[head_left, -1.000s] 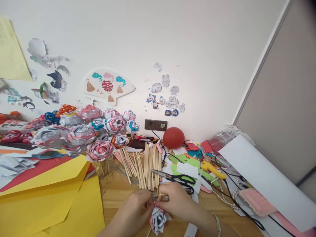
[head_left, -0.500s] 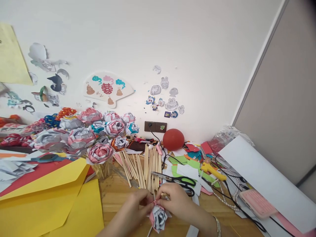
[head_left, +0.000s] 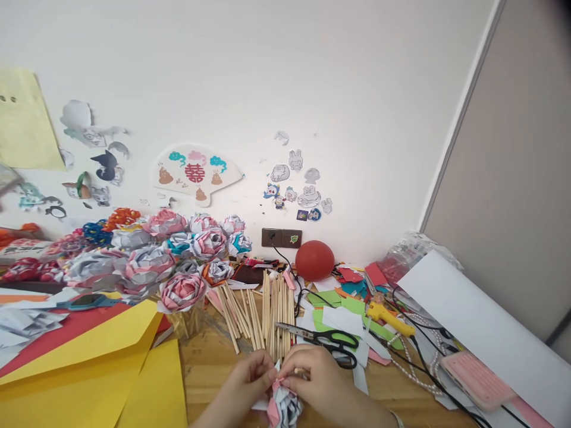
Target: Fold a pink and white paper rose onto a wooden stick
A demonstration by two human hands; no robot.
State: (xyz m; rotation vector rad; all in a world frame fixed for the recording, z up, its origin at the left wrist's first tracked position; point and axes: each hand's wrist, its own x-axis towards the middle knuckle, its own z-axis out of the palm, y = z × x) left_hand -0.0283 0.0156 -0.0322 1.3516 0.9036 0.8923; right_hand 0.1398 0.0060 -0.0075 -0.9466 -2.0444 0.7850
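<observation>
A pink and white paper flower point(head_left: 286, 406) is between my hands at the bottom of the head view, partly cut off by the frame's edge. My left hand point(head_left: 250, 379) pinches its upper left edge. From the other side, the thumb and fingers of my right hand point(head_left: 307, 370) close on the pink paper at the top of the flower. The fingertips of both hands nearly meet there, over a small white tip of paper. Just beyond my right hand lie black-handled scissors point(head_left: 328, 339), their blades pointing left across thin wooden sticks point(head_left: 277, 312).
Finished paper flowers point(head_left: 182, 291) stand in a bunch at the left, behind yellow card sheets point(head_left: 84, 368). To the right are a yellow glue gun point(head_left: 389, 318) with its cable, bead strings, a pink calculator-like object point(head_left: 475, 380) and paper scraps. A red balloon point(head_left: 314, 260) rests against the wall.
The view has tilted up slightly, so the scene sits lower in the frame. Both hands stay on the flower; their fingertips have shifted a little at its top edge.
</observation>
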